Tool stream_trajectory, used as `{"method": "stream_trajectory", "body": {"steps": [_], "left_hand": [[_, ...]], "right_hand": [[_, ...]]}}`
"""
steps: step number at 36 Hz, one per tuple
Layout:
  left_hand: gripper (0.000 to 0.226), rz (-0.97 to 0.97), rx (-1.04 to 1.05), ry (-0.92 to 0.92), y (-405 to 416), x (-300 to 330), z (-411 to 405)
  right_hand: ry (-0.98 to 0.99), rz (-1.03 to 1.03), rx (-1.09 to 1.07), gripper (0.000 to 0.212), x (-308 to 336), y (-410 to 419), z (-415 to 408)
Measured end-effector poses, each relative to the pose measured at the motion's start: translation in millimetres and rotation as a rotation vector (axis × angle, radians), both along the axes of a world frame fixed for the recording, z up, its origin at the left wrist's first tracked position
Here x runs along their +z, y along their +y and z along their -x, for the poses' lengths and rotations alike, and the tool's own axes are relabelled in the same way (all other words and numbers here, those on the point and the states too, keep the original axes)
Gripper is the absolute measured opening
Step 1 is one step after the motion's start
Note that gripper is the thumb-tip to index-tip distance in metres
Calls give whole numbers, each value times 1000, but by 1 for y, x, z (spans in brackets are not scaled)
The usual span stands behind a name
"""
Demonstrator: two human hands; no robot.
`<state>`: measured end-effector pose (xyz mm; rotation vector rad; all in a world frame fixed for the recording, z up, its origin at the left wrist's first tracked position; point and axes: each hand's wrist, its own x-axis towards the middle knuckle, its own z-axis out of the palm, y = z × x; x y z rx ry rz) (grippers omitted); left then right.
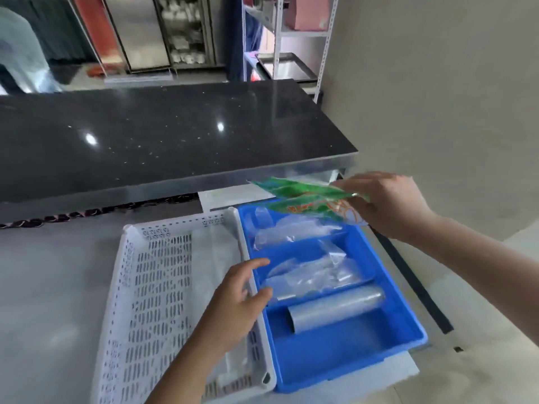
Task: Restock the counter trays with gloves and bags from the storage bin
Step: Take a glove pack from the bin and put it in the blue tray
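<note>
1. The right hand [388, 202] pinches a green printed packet [303, 199] above the far end of the blue tray [408, 322].
2. The left hand [236, 298] hovers, fingers relaxed, over the seam between the white basket [140, 287] and the tray.
3. Clear bags [309, 275] and a plastic roll [335, 310] lie inside the tray.

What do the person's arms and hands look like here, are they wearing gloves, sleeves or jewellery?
Both are bare. The left hand and the right hand wear no gloves, and no ring, watch or bracelet shows on either. Both forearms are uncovered as far as the picture's edge, so no sleeve is in view; any sleeve would sit higher up, out of frame. The right hand is somewhat blurred, so fine details there cannot be told.
</note>
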<state>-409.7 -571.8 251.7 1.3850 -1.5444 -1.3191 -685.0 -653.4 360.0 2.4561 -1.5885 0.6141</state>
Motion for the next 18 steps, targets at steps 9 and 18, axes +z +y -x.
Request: {"method": "stream_trajectory", "body": {"steps": [9,18], "left_hand": [[37,-17,75,-186,0,-1,40],[46,156,230,-325,-17,2,79]], "right_hand": [[304,29,241,40,-84,-77,-15],[451,-334,263,36,-122,-106,-26]]}}
